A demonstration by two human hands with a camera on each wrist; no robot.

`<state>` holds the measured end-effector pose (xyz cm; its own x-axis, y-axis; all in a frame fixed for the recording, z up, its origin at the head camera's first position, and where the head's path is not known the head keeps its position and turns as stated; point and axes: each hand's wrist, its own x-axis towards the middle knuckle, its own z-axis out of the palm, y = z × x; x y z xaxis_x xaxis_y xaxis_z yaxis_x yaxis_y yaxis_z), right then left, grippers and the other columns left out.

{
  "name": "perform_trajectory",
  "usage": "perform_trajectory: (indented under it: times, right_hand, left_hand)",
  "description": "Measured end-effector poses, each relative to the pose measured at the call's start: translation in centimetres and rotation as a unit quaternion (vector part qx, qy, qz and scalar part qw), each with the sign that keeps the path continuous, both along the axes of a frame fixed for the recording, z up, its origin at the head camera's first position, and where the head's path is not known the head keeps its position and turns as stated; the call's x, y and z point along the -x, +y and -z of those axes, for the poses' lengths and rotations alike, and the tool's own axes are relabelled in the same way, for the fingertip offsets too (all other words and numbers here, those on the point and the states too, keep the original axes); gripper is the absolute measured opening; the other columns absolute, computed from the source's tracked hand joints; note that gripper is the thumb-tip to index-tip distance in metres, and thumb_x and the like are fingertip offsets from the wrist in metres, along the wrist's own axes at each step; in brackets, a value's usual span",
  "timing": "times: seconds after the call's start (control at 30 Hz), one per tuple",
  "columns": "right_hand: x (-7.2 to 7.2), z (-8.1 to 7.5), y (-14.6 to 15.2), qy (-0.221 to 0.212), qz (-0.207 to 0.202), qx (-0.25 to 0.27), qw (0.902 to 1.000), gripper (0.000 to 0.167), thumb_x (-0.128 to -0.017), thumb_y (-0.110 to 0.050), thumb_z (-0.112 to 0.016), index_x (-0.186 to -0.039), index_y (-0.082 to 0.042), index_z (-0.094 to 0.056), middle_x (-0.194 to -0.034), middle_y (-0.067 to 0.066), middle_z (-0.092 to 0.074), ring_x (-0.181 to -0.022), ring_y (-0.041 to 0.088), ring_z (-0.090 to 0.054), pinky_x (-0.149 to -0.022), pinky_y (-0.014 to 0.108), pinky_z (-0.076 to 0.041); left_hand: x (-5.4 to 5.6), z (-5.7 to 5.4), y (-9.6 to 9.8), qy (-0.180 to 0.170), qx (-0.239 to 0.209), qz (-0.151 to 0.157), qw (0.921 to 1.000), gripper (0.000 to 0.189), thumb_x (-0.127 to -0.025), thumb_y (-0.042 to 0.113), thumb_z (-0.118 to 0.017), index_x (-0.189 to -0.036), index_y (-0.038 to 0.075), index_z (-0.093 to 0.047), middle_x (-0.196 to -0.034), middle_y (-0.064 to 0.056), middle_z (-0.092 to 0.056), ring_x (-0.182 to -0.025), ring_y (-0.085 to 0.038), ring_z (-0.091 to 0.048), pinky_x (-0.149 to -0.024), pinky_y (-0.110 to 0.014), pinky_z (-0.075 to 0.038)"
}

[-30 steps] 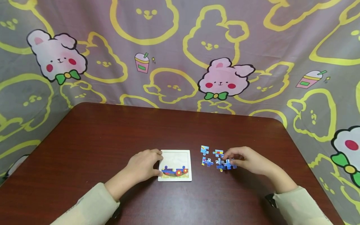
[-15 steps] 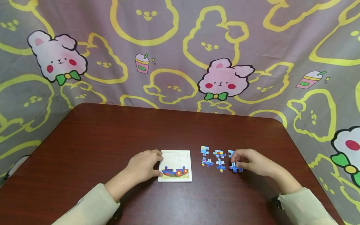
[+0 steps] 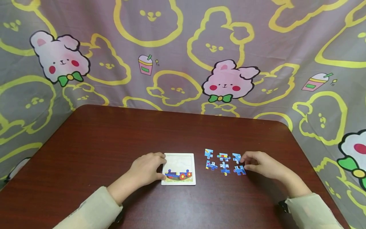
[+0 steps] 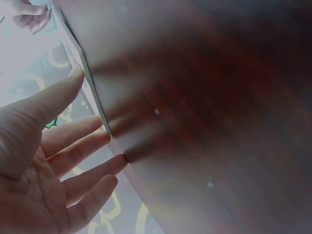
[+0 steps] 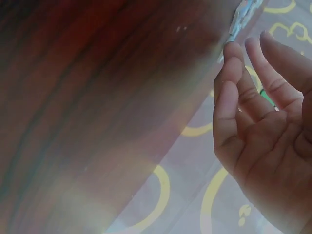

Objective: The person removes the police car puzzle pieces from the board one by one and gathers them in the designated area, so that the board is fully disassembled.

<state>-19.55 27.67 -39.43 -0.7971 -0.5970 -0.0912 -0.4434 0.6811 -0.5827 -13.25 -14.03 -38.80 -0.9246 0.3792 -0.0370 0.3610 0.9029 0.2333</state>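
A square puzzle board [image 3: 180, 163] with a pale rim lies flat on the table. Its lower part carries joined pieces [image 3: 183, 175] showing a blue and red vehicle, and its upper part is bare. My left hand [image 3: 147, 168] rests at the board's left edge, thumb and fingertips touching the rim; in the left wrist view its fingers [image 4: 80, 151] are fairly straight. To the right, several loose blue jigsaw pieces [image 3: 211, 165] lie in two rows. My right hand [image 3: 261, 163] is beside the rightmost pieces [image 3: 239, 170], fingers loosely bent, thumb apart and nothing gripped.
The dark reddish-brown table [image 3: 120, 136] has rounded far corners. Behind it and along both sides hangs a cartoon-printed curtain [image 3: 174, 41]. Light sleeves [image 3: 91, 206] cover both forearms.
The right hand has spread the overlapping right-hand pieces into two neat rows, then released the lower right piece and shifted slightly right. The left hand has stayed at the board.
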Motion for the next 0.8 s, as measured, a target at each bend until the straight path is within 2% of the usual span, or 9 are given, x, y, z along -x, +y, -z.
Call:
perform_trajectory:
  times: [0.23, 0.43, 0.6, 0.8]
  right_hand:
    - [-0.3, -0.6, -0.8, 0.015, 0.006, 0.013, 0.9998, 0.017, -0.092, -0.015, -0.070, -0.107, -0.011, -0.066, -0.098, -0.003, -0.069, -0.088, 0.002, -0.059, -0.076, 0.024, -0.053]
    - [-0.2, -1.1, -3.3, 0.018, 0.008, 0.034, 0.9992, 0.017, -0.092, -0.015, -0.071, -0.108, -0.010, -0.067, -0.092, -0.005, -0.064, -0.084, 0.006, -0.056, -0.071, 0.026, -0.050]
    - [0.5, -1.1, -6.3, 0.010, -0.019, 0.057, 0.9981, 0.019, -0.091, -0.012, -0.071, -0.109, -0.008, -0.067, -0.090, -0.005, -0.065, -0.082, 0.006, -0.057, -0.072, 0.027, -0.052]
    - [1.1, -1.3, -10.5, -0.025, -0.063, 0.072, 0.9951, 0.022, -0.090, -0.009, -0.072, -0.111, -0.006, -0.066, -0.088, -0.002, -0.066, -0.077, 0.009, -0.059, -0.073, 0.028, -0.053]
  left_hand:
    - [-0.1, -0.1, 0.1, -0.003, 0.000, -0.002, 1.0000, 0.046, -0.072, 0.029, -0.089, -0.111, 0.010, -0.075, -0.126, -0.007, -0.069, -0.113, -0.034, -0.066, -0.086, -0.051, -0.056]
    - [-0.1, -0.3, 0.2, -0.010, 0.004, -0.006, 0.9999, 0.046, -0.072, 0.029, -0.089, -0.112, 0.009, -0.074, -0.126, -0.007, -0.069, -0.112, -0.033, -0.066, -0.086, -0.050, -0.056]
    - [0.0, -0.2, 0.2, -0.010, 0.006, -0.007, 0.9999, 0.045, -0.072, 0.029, -0.089, -0.111, 0.010, -0.075, -0.126, -0.007, -0.069, -0.111, -0.033, -0.066, -0.085, -0.050, -0.056]
    - [0.1, -0.1, 0.2, -0.007, 0.005, -0.006, 0.9999, 0.046, -0.072, 0.031, -0.089, -0.111, 0.011, -0.075, -0.126, -0.006, -0.069, -0.113, -0.033, -0.066, -0.086, -0.050, -0.056]
